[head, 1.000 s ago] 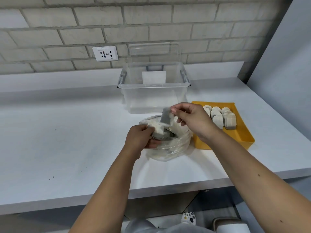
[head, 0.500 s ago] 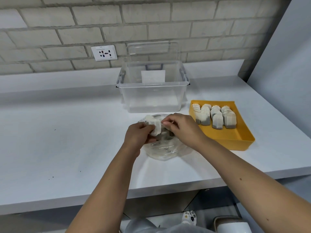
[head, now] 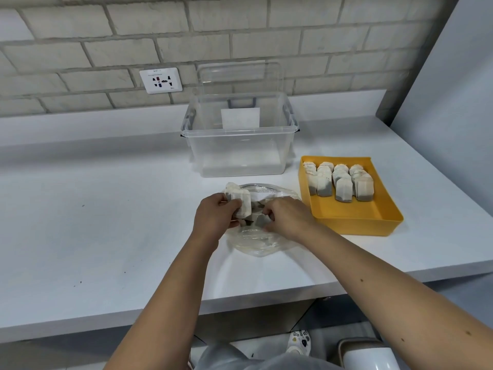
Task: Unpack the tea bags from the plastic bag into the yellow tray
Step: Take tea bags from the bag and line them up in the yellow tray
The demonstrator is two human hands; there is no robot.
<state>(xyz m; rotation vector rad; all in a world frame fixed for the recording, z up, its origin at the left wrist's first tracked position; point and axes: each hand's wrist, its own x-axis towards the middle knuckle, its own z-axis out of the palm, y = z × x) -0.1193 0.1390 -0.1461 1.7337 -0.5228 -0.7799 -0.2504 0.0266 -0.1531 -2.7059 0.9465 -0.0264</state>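
A clear plastic bag (head: 256,241) lies crumpled on the white counter, with tea bags showing inside its mouth. My left hand (head: 213,217) grips a small stack of pale tea bags (head: 240,198) at the bag's left rim. My right hand (head: 288,218) reaches into the bag's mouth, its fingers pinching a grey tea bag (head: 261,221). The yellow tray (head: 346,217) stands just right of the bag and holds several tea bags (head: 338,181) standing in rows at its far end.
A clear plastic storage box (head: 240,156) with its lid leaning behind stands at the back, against the brick wall. A wall socket (head: 160,80) is left of it. The counter's front edge (head: 240,297) runs close below the bag.
My right hand has come back from above the bag near the tray and gone down into the bag's mouth. My left hand has lifted its tea bags slightly above the rim.
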